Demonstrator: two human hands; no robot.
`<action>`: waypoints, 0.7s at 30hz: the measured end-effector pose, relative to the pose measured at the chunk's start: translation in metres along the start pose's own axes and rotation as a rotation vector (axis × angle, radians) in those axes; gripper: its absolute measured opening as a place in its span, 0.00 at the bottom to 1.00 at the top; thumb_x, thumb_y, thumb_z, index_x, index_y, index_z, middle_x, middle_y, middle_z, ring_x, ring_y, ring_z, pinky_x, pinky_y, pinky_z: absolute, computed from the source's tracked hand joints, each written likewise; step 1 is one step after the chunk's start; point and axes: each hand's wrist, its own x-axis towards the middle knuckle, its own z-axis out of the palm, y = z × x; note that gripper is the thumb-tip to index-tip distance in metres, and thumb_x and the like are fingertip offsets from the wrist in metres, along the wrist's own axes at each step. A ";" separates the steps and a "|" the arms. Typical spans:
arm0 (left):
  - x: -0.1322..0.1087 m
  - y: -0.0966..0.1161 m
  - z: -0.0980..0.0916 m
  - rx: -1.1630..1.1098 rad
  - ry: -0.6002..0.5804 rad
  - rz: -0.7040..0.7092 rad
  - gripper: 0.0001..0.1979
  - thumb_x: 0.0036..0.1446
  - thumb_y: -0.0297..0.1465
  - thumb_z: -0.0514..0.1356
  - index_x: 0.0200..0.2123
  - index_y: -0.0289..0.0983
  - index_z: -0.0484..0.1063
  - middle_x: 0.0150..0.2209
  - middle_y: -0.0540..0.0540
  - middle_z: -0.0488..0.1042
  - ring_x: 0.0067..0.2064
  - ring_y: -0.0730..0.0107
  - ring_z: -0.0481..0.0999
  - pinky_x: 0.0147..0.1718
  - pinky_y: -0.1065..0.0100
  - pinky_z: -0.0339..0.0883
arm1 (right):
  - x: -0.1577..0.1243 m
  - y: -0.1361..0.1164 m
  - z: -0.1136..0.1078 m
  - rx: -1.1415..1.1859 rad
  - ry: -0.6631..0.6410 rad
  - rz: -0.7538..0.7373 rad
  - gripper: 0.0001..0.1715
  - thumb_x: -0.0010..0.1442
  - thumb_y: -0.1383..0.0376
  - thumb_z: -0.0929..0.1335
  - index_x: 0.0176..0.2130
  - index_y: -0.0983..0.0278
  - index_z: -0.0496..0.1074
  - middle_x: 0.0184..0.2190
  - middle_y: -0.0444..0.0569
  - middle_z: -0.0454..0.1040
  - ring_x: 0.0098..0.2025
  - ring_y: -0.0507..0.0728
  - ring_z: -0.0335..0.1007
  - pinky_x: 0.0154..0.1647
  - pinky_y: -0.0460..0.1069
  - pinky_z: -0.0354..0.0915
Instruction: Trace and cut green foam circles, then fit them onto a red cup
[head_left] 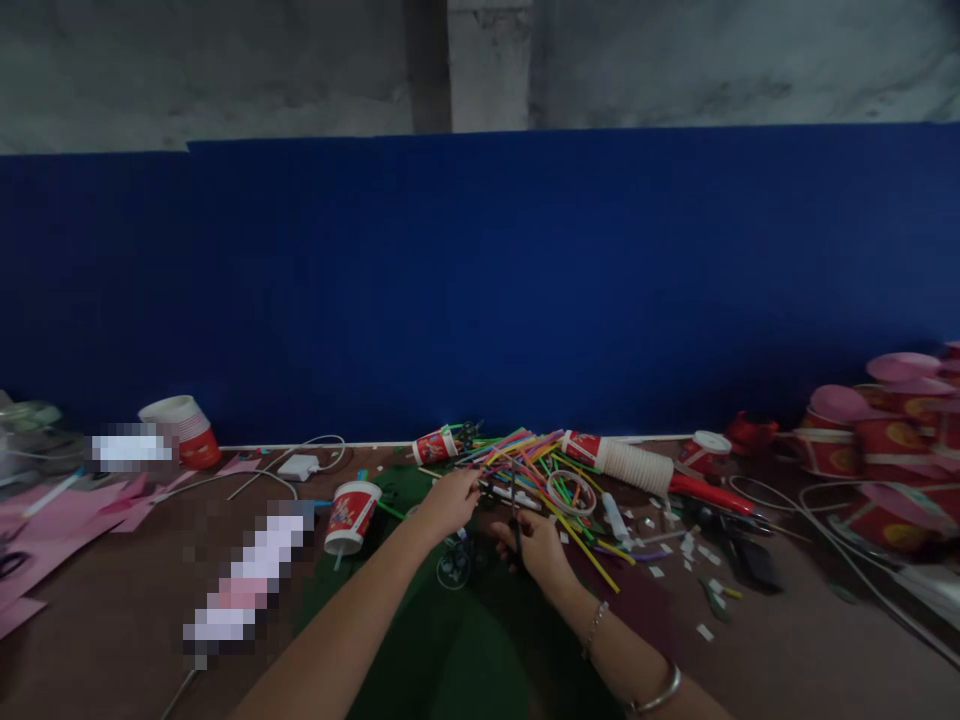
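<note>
My right hand (534, 548) is closed round the handles of dark scissors (515, 505), whose blades point up and away. To its left, my left hand (452, 500) has its fingers pinched together near the blades; what they hold is too small to make out. Just beyond both hands lies a loose pile of coloured straws (529, 455). A coil of pale cord (571, 492) rests on the straws. Beneath my left hand is a small tangle of dark, shiny material (454, 562) on dark green cloth or paper (450, 660).
A red and white cup (352, 517) with a straw lies left of my hands. Stacked paper cups (634, 467) lie right of the straws, with paper scraps (688, 545) nearby. Pink paper (82, 520) is far left; decorated red cups (896, 450) crowd the far right. A blue partition (480, 290) stands behind.
</note>
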 end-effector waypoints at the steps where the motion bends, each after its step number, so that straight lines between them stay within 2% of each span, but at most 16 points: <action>1: -0.002 -0.003 0.000 -0.009 0.007 -0.010 0.15 0.53 0.25 0.53 0.44 0.38 0.70 0.36 0.45 0.75 0.39 0.65 0.73 0.38 0.69 0.61 | 0.000 0.000 0.000 -0.017 -0.009 0.007 0.21 0.43 0.53 0.71 0.20 0.63 0.61 0.14 0.42 0.68 0.15 0.51 0.64 0.11 0.44 0.59; 6: -0.027 -0.016 -0.003 -0.006 0.079 -0.063 0.09 0.53 0.24 0.52 0.35 0.36 0.71 0.36 0.44 0.74 0.38 0.66 0.71 0.38 0.68 0.61 | 0.000 0.002 0.002 -0.139 -0.009 0.017 0.22 0.44 0.53 0.70 0.17 0.62 0.57 0.11 0.41 0.66 0.12 0.50 0.61 0.07 0.42 0.51; 9: -0.051 -0.018 0.006 -0.011 0.130 -0.088 0.08 0.52 0.23 0.53 0.34 0.37 0.71 0.36 0.45 0.72 0.39 0.66 0.70 0.40 0.67 0.61 | 0.002 0.006 0.003 -0.146 -0.006 -0.008 0.23 0.44 0.54 0.70 0.17 0.62 0.55 0.11 0.39 0.64 0.13 0.50 0.61 0.08 0.42 0.53; 13: -0.076 -0.017 0.028 -0.032 0.189 -0.011 0.14 0.51 0.22 0.53 0.42 0.37 0.69 0.43 0.42 0.72 0.46 0.61 0.69 0.49 0.59 0.60 | 0.005 0.011 0.001 -0.125 -0.016 -0.078 0.21 0.43 0.56 0.71 0.18 0.62 0.56 0.13 0.38 0.63 0.15 0.49 0.61 0.12 0.42 0.58; 17: -0.093 -0.012 0.047 -0.018 0.146 0.054 0.21 0.51 0.23 0.52 0.50 0.36 0.64 0.53 0.40 0.66 0.56 0.58 0.63 0.55 0.54 0.57 | 0.002 0.009 0.000 -0.074 0.006 -0.074 0.15 0.43 0.59 0.70 0.26 0.62 0.61 0.17 0.38 0.66 0.19 0.51 0.65 0.14 0.43 0.61; 19: -0.099 -0.010 0.052 -0.024 0.140 0.060 0.23 0.52 0.24 0.52 0.53 0.37 0.61 0.55 0.41 0.64 0.57 0.58 0.62 0.55 0.54 0.57 | -0.001 0.005 0.000 -0.076 0.011 -0.085 0.14 0.45 0.60 0.69 0.31 0.62 0.62 0.19 0.39 0.69 0.22 0.53 0.68 0.16 0.44 0.63; 21: -0.103 -0.008 0.054 -0.068 0.149 0.075 0.25 0.51 0.22 0.51 0.54 0.39 0.59 0.56 0.42 0.63 0.57 0.61 0.62 0.56 0.56 0.58 | -0.003 0.001 -0.001 -0.141 0.019 -0.178 0.10 0.47 0.62 0.68 0.31 0.63 0.65 0.22 0.42 0.72 0.25 0.54 0.70 0.22 0.46 0.66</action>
